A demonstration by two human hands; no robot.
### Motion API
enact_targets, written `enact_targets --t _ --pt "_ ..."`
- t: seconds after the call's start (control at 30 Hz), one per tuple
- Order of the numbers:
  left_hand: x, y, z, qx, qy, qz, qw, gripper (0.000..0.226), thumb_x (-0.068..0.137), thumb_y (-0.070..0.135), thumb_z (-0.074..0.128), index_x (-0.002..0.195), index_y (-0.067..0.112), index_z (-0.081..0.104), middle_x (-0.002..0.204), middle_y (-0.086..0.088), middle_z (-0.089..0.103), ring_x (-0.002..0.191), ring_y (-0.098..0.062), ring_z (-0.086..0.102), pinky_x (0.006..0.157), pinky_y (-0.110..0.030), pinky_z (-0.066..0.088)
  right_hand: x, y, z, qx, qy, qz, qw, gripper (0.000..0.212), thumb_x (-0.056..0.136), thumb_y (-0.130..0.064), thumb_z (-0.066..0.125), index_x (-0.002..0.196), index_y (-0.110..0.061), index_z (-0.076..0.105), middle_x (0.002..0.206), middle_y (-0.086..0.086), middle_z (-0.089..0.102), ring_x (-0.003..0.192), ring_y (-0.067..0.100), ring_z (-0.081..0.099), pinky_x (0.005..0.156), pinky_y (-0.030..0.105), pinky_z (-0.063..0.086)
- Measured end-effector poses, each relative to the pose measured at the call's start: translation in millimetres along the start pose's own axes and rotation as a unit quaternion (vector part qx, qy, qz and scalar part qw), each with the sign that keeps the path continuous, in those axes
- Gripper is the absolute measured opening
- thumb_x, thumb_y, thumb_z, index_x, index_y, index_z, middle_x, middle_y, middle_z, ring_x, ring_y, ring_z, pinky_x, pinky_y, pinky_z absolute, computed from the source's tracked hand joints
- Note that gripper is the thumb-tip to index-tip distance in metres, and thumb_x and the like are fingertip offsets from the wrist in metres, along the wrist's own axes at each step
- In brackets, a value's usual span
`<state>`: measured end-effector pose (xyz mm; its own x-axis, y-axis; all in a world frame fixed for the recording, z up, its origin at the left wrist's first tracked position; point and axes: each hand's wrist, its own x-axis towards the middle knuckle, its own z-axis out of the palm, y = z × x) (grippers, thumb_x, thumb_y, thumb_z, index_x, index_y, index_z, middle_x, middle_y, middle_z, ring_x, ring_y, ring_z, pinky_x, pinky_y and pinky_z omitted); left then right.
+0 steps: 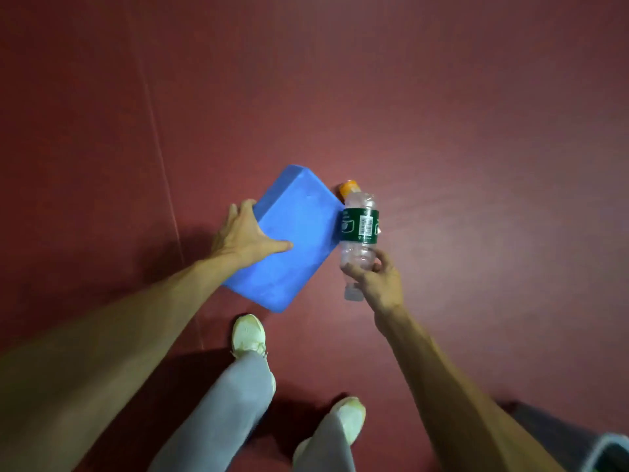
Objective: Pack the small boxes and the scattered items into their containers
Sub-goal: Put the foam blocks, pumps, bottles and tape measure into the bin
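Blue rectangular foam block is up over red floor, left hand grip wrapped on its left edge, thumb flat across top face. Clear plastic bottle with green label and orange cap sits just beside block's right corner, right hand grip pinching its lower end. Grey bin corner bottom right, well apart.

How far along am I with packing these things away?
Done: nothing visibly packed. In hand: the left hand grips the blue block, and the right hand holds the clear bottle. Left: both must go into containers; only a corner of a grey bin shows, lower right.
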<state>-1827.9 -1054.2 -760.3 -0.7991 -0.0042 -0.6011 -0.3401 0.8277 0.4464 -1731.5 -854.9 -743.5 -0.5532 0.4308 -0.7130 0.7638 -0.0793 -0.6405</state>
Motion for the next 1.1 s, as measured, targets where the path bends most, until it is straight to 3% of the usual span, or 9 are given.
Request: enact_targets --t 0.17,0.33,0.5,0.63,0.8,0.87,0.97,1.03,1.1 --pt "-120 59 -21 0.012 -0.027 0.057 0.998 0.095 0.055 0.050 0.085 0.133 0.019 0.042 0.127 -0.007 0.045 0.120 -0.029 0.050 0.099 -0.038 0.041 -130 1 -76 0.109 0.076 0.000 0.991 0.064 0.075 -0.011 0.078 0.124 -0.017 0.038 0.103 0.004 0.060 0.074 0.011 0.062 0.049 0.016 0.050" --pt "-266 97 -7 0.051 -0.035 0.128 0.990 0.092 0.053 0.052 0.084 0.130 0.020 0.045 0.123 -0.006 0.047 0.117 -0.029 0.053 0.097 -0.037 0.042 -260 64 -161 0.201 0.133 0.001 0.971 0.060 0.075 -0.013 0.079 0.124 -0.009 0.044 0.102 0.004 0.061 0.082 0.018 0.063 0.069 0.036 0.054" --pt "-432 139 46 0.088 -0.051 0.250 0.963 0.092 0.050 0.053 0.085 0.126 0.016 0.051 0.125 -0.012 0.053 0.118 -0.030 0.051 0.099 -0.037 0.042 -409 171 -267 0.258 0.229 -0.001 0.939 0.055 0.072 -0.019 0.081 0.114 -0.017 0.048 0.095 -0.004 0.061 0.078 0.008 0.062 0.058 0.019 0.052" --pt "-559 164 108 0.115 -0.093 0.326 0.934 0.095 0.046 0.060 0.081 0.126 0.018 0.050 0.121 -0.008 0.055 0.111 -0.030 0.055 0.096 -0.041 0.047 -512 270 -335 0.289 0.325 0.050 0.899 0.067 0.059 -0.034 0.085 0.115 -0.016 0.054 0.108 0.002 0.066 0.097 0.020 0.065 0.087 0.036 0.053" --pt "-675 190 181 0.160 -0.139 0.407 0.888 0.093 0.042 0.062 0.078 0.121 0.020 0.053 0.114 -0.005 0.052 0.104 -0.029 0.057 0.090 -0.043 0.050 -551 424 -403 0.348 0.400 0.077 0.844 0.097 0.027 -0.064 0.085 0.111 -0.023 0.059 0.103 -0.003 0.071 0.093 0.022 0.069 0.088 0.048 0.055" --pt "-708 200 202 0.179 -0.147 0.434 0.871 0.091 0.040 0.063 0.077 0.118 0.021 0.054 0.111 -0.002 0.050 0.100 -0.028 0.058 0.088 -0.044 0.051 -557 458 -423 0.368 0.414 0.079 0.829 0.091 0.029 -0.060 0.086 0.108 -0.021 0.062 0.097 -0.002 0.073 0.088 0.022 0.071 0.084 0.049 0.056" --pt "-736 219 235 0.206 -0.157 0.454 0.853 0.087 0.041 0.062 0.076 0.116 0.023 0.053 0.109 0.000 0.049 0.098 -0.027 0.058 0.086 -0.042 0.052 -608 422 -447 0.406 0.426 0.076 0.805 0.066 0.043 -0.044 0.083 0.100 -0.016 0.063 0.092 0.002 0.073 0.084 0.022 0.071 0.083 0.048 0.057" --pt "-743 235 257 0.217 -0.167 0.463 0.843 0.087 0.038 0.064 0.074 0.111 0.023 0.054 0.106 0.001 0.050 0.095 -0.026 0.059 0.083 -0.041 0.053 -622 410 -460 0.425 0.431 0.083 0.791 0.040 0.061 -0.029 0.083 0.089 -0.021 0.056 0.089 -0.002 0.067 0.084 0.021 0.068 0.084 0.044 0.056" --pt "-746 253 280 0.227 -0.174 0.467 0.837 0.085 0.037 0.064 0.074 0.109 0.023 0.054 0.106 0.000 0.049 0.094 -0.026 0.059 0.082 -0.042 0.054 -621 410 -477 0.444 0.434 0.087 0.779 0.035 0.072 -0.019 0.079 0.088 -0.023 0.048 0.087 -0.007 0.060 0.083 0.021 0.065 0.079 0.039 0.055"
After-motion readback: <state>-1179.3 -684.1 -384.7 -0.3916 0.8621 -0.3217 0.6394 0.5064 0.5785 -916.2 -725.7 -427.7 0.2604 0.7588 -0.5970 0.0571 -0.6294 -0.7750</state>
